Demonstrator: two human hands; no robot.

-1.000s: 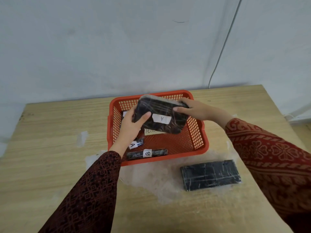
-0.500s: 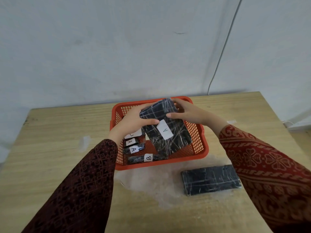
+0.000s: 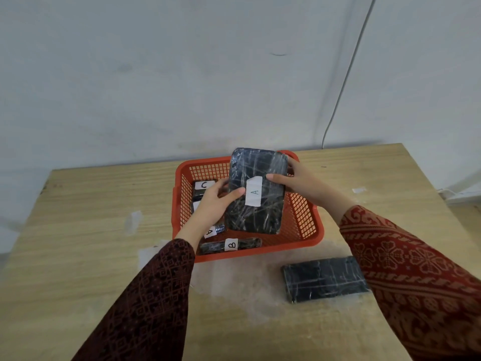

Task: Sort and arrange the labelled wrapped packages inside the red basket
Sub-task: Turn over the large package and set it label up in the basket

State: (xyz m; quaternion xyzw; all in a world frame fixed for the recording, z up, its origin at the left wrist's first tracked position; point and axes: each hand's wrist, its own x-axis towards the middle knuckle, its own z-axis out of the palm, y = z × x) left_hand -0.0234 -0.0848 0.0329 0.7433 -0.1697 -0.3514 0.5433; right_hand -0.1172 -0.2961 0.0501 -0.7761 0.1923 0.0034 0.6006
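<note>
A large black wrapped package labelled A [image 3: 256, 191] stands nearly upright over the red basket [image 3: 309, 231]. My left hand [image 3: 214, 204] grips its left edge and my right hand [image 3: 291, 179] grips its right edge. Inside the basket lie smaller black packages: one labelled C [image 3: 204, 185] at the back left, a thin one labelled B [image 3: 230, 244] along the front wall, and one labelled A [image 3: 212, 231] partly hidden under my left wrist. Another white label shows behind my left hand, its letter hidden.
A flat black wrapped package without a visible label [image 3: 324, 278] lies on the wooden table [image 3: 78, 230] in front of the basket's right corner. A pale wall stands close behind the table, with a thin cable [image 3: 346, 82] running down it.
Both hands have turned the large A package from lying across the basket to standing lengthwise, label facing me, and raised it slightly toward the basket's back.
</note>
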